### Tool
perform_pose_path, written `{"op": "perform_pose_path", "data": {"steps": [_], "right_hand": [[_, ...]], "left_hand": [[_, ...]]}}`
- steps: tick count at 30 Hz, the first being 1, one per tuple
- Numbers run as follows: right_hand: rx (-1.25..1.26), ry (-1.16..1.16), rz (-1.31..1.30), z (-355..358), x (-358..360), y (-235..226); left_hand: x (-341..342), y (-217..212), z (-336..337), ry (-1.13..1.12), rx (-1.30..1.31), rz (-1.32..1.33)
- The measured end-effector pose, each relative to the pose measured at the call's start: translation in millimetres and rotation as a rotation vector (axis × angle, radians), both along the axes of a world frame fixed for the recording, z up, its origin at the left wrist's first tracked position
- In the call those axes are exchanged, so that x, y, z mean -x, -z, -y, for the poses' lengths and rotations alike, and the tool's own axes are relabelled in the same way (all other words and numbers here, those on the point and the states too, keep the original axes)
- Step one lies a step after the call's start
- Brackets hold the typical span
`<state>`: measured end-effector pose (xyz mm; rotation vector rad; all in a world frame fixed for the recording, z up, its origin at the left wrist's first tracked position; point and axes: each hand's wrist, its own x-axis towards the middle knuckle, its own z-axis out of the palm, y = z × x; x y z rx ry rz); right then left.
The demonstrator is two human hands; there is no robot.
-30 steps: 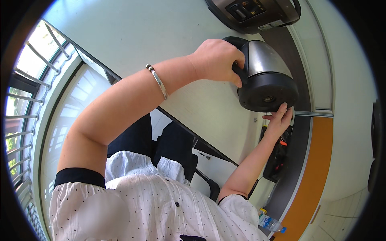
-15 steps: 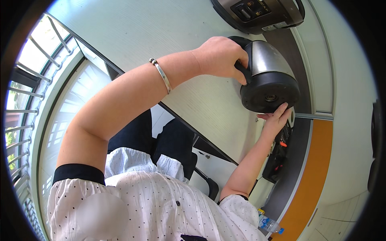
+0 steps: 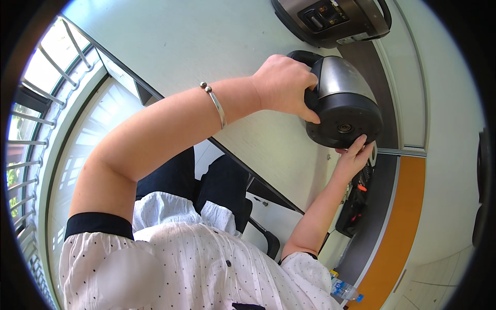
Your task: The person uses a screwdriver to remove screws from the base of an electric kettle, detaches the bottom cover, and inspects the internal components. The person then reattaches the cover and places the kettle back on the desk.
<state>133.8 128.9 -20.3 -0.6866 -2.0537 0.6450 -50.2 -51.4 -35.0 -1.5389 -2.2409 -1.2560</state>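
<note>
An electric kettle (image 3: 345,80) with a brushed steel body is tipped on its side in the air. Its round black base (image 3: 330,121), with a ring-shaped metal connector at the centre, faces me. My left hand (image 3: 285,88), a silver bangle (image 3: 219,109) on its wrist, is wrapped round the black handle (image 3: 305,56). At the lower edge of the base my right hand (image 3: 356,158) holds the kettle, fingertips against the rim; some of its fingers are hidden behind it. The kettle's lid and spout cannot be seen.
A brown and black rice cooker (image 3: 330,21) stands beyond the kettle on the pale table (image 3: 170,36). Right of my right forearm are a black bag-like item with red parts (image 3: 354,206) and a plastic bottle (image 3: 345,289). A barred window (image 3: 33,139) lies left.
The kettle has shifted slightly left and down, and its base has turned a little. My left hand has rolled with the handle, its thumb now lower; my right hand stays at the rim.
</note>
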Motion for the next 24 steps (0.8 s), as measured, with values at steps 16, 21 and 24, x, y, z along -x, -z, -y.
{"op": "perform_pose_path", "data": {"steps": [16,21,24], "right_hand": [[0.445,-0.138,-0.203,-16.0,-1.2,4.9],[0.516,-0.145,-0.253,-26.3,-2.5,9.6],[0.509,-0.161,-0.251,-30.3,-2.6,10.8]], "left_hand": [[-2.9,4.3,-1.1,0.078,-0.081,-0.055],[-1.0,5.1,-1.3,0.128,-0.150,-0.029],[1.4,5.5,-1.4,0.153,-0.162,-0.023]]}}
